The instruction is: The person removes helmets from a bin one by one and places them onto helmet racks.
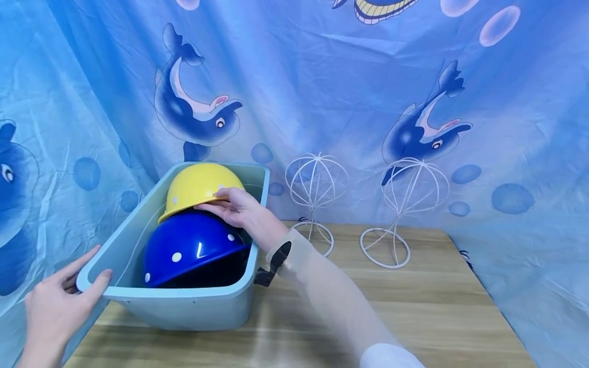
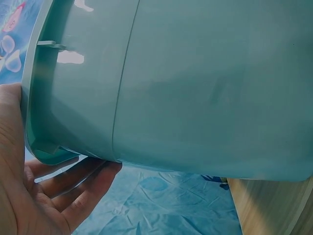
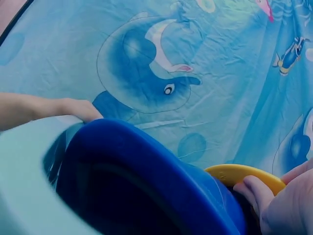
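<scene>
While left grip (image 1: 62,301) holds bin (image 1: 184,309) by its rim | right grip (image 1: 235,207) pinches yellow helmet (image 1: 202,184) | blue helmet (image 1: 188,245) inside

Background: shiny, creased blue sheeting (image 1: 299,102) hangs behind and at both sides of a wood-grain tabletop (image 1: 437,306). Print on the rear panel: two curled dolphins, one left (image 1: 172,115) and one right (image 1: 407,135), darker blue ovals low down, e.g. one at far right (image 1: 513,199), and pinkish bubbles near the top (image 1: 500,25). A yellow-and-white striped figure (image 1: 384,9) is cut off by the upper frame edge. Left panel carries a partial dolphin (image 1: 14,189). Tabletop grain runs roughly crosswise; soft, pale sheen in the near part. Light source out of view.
</scene>
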### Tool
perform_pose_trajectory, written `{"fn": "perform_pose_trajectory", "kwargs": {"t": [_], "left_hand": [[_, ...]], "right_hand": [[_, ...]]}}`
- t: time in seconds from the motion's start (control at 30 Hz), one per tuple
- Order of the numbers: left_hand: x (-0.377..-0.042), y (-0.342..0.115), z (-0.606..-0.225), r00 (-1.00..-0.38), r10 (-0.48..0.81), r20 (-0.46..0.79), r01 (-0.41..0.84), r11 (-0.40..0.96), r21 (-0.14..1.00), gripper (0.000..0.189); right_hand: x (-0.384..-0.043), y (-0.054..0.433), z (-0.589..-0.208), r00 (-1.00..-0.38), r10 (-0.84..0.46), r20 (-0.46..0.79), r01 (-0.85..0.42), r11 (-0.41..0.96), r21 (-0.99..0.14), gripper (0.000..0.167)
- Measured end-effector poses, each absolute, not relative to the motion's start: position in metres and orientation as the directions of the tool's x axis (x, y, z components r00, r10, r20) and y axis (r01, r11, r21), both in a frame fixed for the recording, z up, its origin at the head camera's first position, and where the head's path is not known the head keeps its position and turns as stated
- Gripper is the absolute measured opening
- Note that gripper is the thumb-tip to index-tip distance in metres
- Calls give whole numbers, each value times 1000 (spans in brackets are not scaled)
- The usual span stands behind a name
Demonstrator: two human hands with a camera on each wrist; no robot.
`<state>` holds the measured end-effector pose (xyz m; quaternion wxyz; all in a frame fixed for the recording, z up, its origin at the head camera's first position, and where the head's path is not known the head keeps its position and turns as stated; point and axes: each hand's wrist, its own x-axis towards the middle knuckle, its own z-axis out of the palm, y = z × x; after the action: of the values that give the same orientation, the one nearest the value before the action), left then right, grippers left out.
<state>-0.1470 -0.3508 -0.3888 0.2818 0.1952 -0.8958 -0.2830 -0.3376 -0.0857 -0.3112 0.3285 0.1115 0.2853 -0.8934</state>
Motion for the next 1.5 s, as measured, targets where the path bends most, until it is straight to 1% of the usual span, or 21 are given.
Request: {"fn": "perform_pose_trajectory", "kwargs": {"t": [0.2,0.3,0.43,0.53,0.63,0.73,0.8,0.97,1.17,1.3,1.5], "left_hand": [[-148,-351,-390,-740,-522,424,-174,758,629,60],[-149,-350,-389,-734,-534,420,-171,744,646,60],[-149,-347,-385,-728,-564,390,-171,700,693,60],[-149,-343,-382,-715,-604,352,-188,651,735,61],[-145,-341,-381,-699,-643,314,-213,607,766,61],[-140,-340,-383,-681,-660,318,-230,605,762,60],[-138,-340,-387,-667,-662,342,-228,619,751,59],[-136,-339,-397,-640,-637,430,-184,671,719,60],[-141,-335,-398,-652,-605,457,-172,705,688,61],[-144,-332,-401,-652,-601,463,-131,690,712,61],[-145,-339,-398,-650,-619,442,-153,676,721,61]], "right_hand": [[-332,-80,-306,-780,-515,-356,620,-561,-548,46],[-327,-73,-305,-800,-500,-333,587,-535,-608,38],[-317,-56,-299,-814,-524,-250,533,-501,-682,31],[-309,-40,-292,-807,-562,-183,500,-483,-719,32],[-300,-25,-289,-788,-602,-130,473,-456,-754,37],[-291,-15,-291,-771,-630,-88,439,-426,-791,41],[-285,-9,-294,-769,-637,-59,407,-416,-813,42],[-276,8,-308,-785,-620,-17,353,-424,-834,33],[-273,27,-312,-777,-627,53,321,-467,-824,29],[-269,39,-309,-765,-635,109,260,-459,-849,32],[-268,50,-300,-700,-684,206,195,-461,-866,43]]}}
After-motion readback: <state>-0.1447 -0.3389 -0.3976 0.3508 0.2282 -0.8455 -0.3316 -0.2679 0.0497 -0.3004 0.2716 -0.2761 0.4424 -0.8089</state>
